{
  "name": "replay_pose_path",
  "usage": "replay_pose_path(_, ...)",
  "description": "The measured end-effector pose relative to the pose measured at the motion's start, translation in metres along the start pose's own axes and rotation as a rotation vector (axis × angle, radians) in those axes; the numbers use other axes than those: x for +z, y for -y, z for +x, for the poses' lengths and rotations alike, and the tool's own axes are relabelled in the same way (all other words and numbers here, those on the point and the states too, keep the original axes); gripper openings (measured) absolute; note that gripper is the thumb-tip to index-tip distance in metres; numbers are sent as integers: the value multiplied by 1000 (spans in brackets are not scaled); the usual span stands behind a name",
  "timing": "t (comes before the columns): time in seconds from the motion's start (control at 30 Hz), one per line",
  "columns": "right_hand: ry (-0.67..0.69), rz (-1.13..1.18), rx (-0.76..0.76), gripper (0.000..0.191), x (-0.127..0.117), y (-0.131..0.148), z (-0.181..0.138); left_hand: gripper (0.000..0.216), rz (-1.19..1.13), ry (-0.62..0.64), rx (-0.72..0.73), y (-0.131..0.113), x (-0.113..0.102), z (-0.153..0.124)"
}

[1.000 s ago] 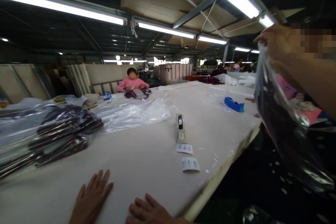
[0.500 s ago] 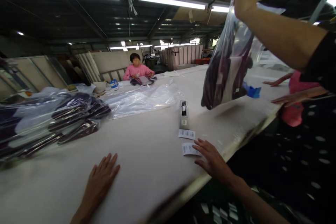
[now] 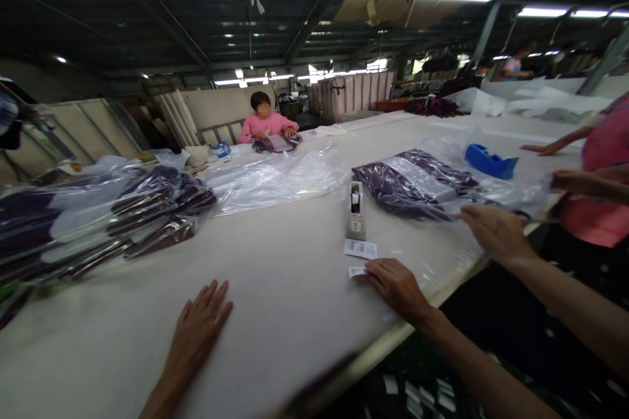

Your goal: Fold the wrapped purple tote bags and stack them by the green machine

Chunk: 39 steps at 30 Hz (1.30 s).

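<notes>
Long, flat off-white desk (image 3: 275, 255) takes up most of the view, near edge slanting off to the R. On its far side, a person in a pink top (image 3: 268, 124) has both hands at a dark bagged bundle; another person in pink (image 3: 602, 167) is at the R edge, partly cut off. L side: big heap of dark purple garments in glossy clear plastic bags (image 3: 113, 209), stacked several deep. Next to it, mid-desk, a flat spread of shiny clear plastic film (image 3: 289, 178), and R of that a dark purple garment in a clear plastic bag (image 3: 378, 186), lying flat, pale band across it. A co-worker's hand (image 3: 496, 232) is at the bag's near R side; can't tell if it's gripping. Person's own L hand (image 3: 202, 317): palm-down on bare desk, fingers straight, slightly apart, holding nothing. R hand (image 3: 397, 287): farther fwd., fingers bent & close together. Blue plastic tape dispenser (image 3: 491, 162) sits beyond the bag, R side; narrow grey plastic tape dispenser (image 3: 356, 226) is just beside the bag's L end. Smallest: printed white paper label (image 3: 360, 248), flat in front of the grey one, &, nearer, a second printed white label (image 3: 354, 272), R end under the R hand's fingers; can't tell if pinched or only pressed.
</notes>
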State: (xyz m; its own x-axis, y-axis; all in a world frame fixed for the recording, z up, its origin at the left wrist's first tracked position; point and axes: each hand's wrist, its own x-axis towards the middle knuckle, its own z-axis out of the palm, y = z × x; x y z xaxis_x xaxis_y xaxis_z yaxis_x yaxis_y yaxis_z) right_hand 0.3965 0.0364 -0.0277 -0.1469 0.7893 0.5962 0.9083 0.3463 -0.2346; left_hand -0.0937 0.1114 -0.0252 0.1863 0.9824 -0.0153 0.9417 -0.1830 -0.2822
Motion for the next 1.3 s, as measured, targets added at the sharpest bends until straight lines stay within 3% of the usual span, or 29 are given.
replay_pose_path(0.1,-146,-36,-44,17,-12,1,29,56,-17,0,7,1,0,0)
replay_pose_path(0.2,-186,-67,-51,18,-14,-4,54,55,12,11,-6,0,-1,-1)
replay_pose_path(0.27,-140,-84,-33,20,-7,-10,59,55,18,11,-13,-1,-1,-1)
replay_pose_path(0.43,186,-131,57,25,20,-24,39,55,-10,11,-19,-3,-2,-1)
replay_pose_path(0.53,289,-111,105,29,22,-26,30,55,-31,-10,0,-1,0,-1)
replay_pose_path(0.7,235,-38,172,24,27,-31,32,56,-84,-56,4,8,13,2)
replay_pose_path(0.8,178,10,192,21,39,-35,34,54,-154,-210,-5,-5,14,10)
replay_pose_path(0.87,172,52,218,21,44,-35,36,49,-234,-350,97,-36,5,17)
replay_pose_path(0.97,172,99,297,19,46,-33,38,39,-397,-491,369,-116,-19,28)
replay_pose_path(1.03,163,125,350,15,44,-29,41,39,-487,-504,526,-180,-36,35)
replay_pose_path(1.13,128,150,405,12,45,-26,43,51,-538,-475,643,-259,-46,47)
replay_pose_path(1.2,97,181,417,15,48,-28,42,57,-535,-491,644,-292,-39,59)
replay_pose_path(1.3,23,288,416,20,54,-37,37,57,-511,-554,607,-313,-14,82)
